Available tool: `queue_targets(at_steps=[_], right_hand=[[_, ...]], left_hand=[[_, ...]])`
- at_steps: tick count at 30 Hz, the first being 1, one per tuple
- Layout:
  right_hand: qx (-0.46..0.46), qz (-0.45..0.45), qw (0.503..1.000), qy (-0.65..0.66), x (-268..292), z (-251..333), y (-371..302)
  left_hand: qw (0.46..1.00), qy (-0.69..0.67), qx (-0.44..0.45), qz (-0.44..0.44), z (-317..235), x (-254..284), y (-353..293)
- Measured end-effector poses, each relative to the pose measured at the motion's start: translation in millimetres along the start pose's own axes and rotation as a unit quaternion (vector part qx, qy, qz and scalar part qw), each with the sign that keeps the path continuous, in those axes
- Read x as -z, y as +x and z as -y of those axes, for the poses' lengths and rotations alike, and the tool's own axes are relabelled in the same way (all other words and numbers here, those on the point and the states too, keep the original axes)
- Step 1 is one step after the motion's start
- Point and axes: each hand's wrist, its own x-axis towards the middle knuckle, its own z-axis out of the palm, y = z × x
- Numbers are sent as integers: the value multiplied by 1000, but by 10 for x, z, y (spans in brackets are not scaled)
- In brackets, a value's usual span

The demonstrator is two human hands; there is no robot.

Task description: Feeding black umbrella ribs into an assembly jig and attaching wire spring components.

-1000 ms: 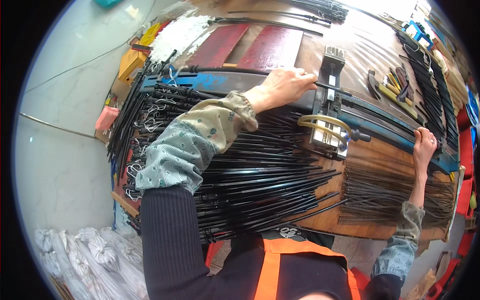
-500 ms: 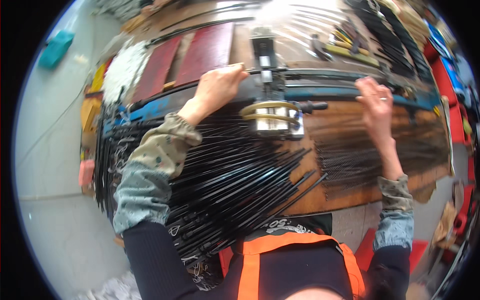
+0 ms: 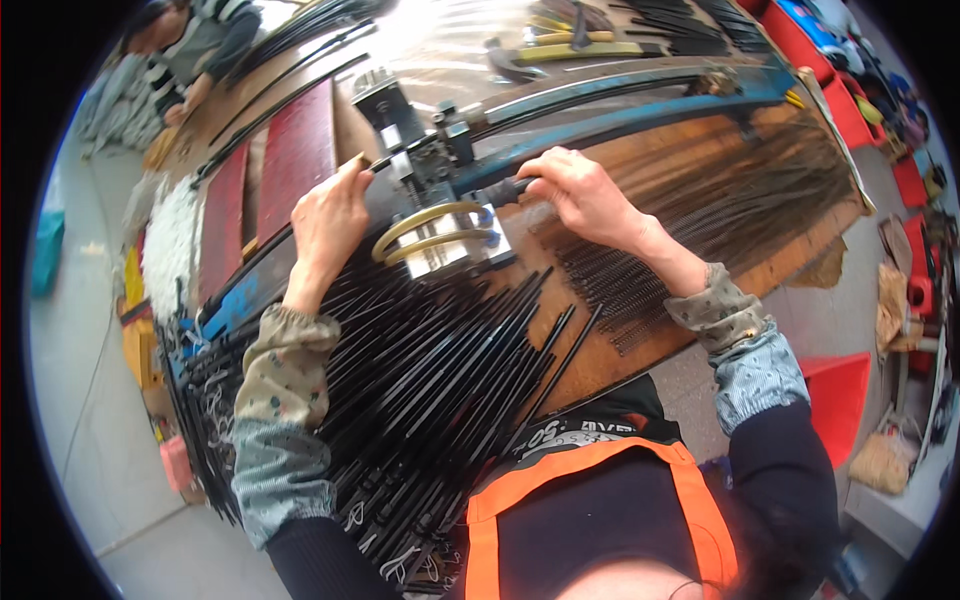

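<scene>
A small metal clamping machine (image 3: 425, 165) with curved yellowish tubes (image 3: 430, 225) stands on a blue rail (image 3: 640, 125). Just left of it, my left hand (image 3: 330, 220) is closed, pinching a thin black rod (image 3: 378, 165) that runs into the machine; most of the rod is hidden by the fingers. On the machine's right side, my right hand (image 3: 580, 195) has its fingers wrapped round the end of a black handle (image 3: 500, 192). Many long black rods (image 3: 430, 360) lie fanned out below the machine, close to my left forearm.
Thin coiled springs (image 3: 640, 270) cover the wooden table right of the machine. Dark red boards (image 3: 290, 145) lie at left, beside white material (image 3: 170, 240). A hammer (image 3: 570, 50) rests behind the rail. Another person (image 3: 205, 50) works at the far left. Red bins (image 3: 850, 110) line the right.
My right hand has come leftward from above the rail to the black handle and closed on it. My left hand still pinches the rod beside the machine. The view has turned.
</scene>
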Motion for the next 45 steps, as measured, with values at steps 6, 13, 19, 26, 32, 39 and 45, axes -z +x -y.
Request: queue_targets(at_steps=[6, 13, 19, 26, 32, 39, 45], right_hand=[[-54, 91, 992, 74, 80, -175, 157], [16, 206, 935, -287, -74, -397, -305], [-44, 141, 971, -190, 10, -191, -332], [-73, 172, 978, -91, 127, -237, -401], [-103, 170, 978, -68, 318, -91, -393], [-226, 216, 936, 164, 372, -8, -419], [-39, 105, 989, 95, 221, 281, -644]], left_hand=[[990, 17, -90, -104, 34, -125, 43], [960, 89, -203, -169, 625, -12, 70], [965, 142, -166, -145, 675, 235, -704], [983, 97, -99, 117, 456, 343, -1488], [990, -94, -103, 34, 335, 330, -1401], [980, -152, -110, 59, -743, 211, -1212], [966, -228, -106, 65, -1194, 160, -1086]])
